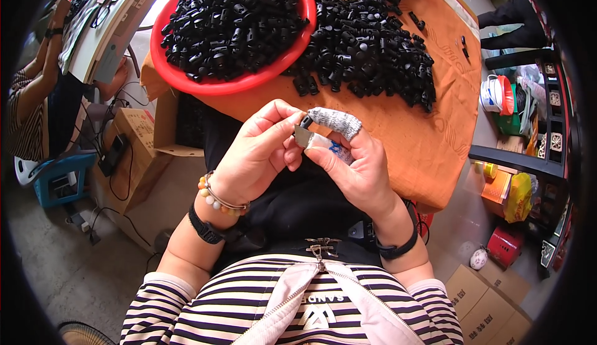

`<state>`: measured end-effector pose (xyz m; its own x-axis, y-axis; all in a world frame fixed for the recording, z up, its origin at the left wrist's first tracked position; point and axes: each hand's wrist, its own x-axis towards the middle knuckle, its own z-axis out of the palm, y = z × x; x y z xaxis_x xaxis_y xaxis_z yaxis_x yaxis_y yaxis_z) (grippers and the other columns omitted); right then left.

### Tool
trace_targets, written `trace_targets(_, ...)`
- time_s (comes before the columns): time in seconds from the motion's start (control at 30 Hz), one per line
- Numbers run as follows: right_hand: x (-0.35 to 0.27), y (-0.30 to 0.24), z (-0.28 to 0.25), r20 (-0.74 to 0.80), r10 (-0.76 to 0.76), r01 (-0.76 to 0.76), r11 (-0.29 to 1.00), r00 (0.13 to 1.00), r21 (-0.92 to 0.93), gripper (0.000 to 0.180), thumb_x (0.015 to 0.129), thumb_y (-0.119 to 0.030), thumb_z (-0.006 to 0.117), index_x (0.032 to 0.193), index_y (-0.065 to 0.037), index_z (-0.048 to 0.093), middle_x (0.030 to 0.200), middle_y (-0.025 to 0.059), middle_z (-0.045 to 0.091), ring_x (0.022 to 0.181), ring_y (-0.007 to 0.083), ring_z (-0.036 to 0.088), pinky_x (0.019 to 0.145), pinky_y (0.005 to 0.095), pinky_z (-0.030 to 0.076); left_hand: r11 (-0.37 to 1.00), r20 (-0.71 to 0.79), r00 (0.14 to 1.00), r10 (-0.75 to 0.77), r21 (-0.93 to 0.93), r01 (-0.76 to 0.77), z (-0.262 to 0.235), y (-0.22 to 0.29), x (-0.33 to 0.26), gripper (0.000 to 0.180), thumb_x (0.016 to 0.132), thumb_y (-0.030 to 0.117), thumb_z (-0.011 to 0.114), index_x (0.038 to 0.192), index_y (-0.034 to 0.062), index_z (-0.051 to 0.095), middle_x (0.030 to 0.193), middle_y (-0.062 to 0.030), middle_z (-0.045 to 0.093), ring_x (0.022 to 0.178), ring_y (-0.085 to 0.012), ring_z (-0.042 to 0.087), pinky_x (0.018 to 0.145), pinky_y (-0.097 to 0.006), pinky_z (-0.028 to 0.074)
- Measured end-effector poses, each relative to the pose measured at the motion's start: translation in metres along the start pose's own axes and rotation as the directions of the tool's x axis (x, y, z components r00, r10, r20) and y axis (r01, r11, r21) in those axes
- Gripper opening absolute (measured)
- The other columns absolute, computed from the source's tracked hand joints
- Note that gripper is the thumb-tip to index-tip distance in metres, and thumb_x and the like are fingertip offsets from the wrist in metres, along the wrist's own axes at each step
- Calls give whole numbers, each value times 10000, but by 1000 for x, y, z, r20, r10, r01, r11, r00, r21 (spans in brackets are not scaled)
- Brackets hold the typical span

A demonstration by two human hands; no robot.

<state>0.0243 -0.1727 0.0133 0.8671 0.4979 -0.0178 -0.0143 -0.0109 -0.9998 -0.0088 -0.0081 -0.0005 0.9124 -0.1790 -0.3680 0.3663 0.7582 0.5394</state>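
A: Where do we locate the small black part [305, 121]?
B: We see it pinched between the fingers of the left hand [261, 149], near the red basin [219, 88]; the right hand [368, 172] grips a metal blade [303, 136] just beside it

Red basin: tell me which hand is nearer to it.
Left. The left hand is just below the near rim of the red basin in the picture; the right hand is farther off, below and to the right.
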Motion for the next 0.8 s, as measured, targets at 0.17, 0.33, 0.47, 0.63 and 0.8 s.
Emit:
trace_targets(0.17,-1,6,0,-21,7,-6,998,1000,66,284,852,-64,630,1117,15,564,890,45,653,765,49,574,668,197,474,1000,4,1000,-21,23,21,-1,1,0,88,941,168,502,966,84,503,737,3,539,545,-48,458,490,-194,383)
trace_targets(0.33,-2,11,-5,-34,4,-2,998,999,57,273,872,-83,612,1121,19,565,897,34,640,792,55,566,686,191,465,999,3,999,-33,17,33,3,3,-1,86,941,165,499,965,83,499,738,-12,543,538,-53,454,489,-197,380)
trace_targets(0.47,4,6,-1,-130,11,0,996,991,86,361,893,-133,600,1198,33,500,928,44,629,803,59,558,704,195,459,999,9,999,-34,-6,34,2,1,1,84,938,163,502,971,85,500,716,-7,531,543,-52,459,489,-195,380)
trace_targets(0.63,9,5,3,-106,14,-2,993,994,115,457,889,-157,613,1256,44,431,949,63,604,794,53,550,719,193,461,998,68,996,-61,-21,62,0,0,1,109,937,185,520,966,81,510,769,-12,555,580,-53,488,530,-206,443)
trace_targets(0.8,17,14,9,-147,-30,55,984,989,172,462,876,-119,625,1259,42,422,948,43,592,813,51,550,721,191,458,998,68,996,-58,-23,59,0,-1,-1,117,938,186,517,976,76,506,764,-13,549,582,-56,494,529,-208,446)
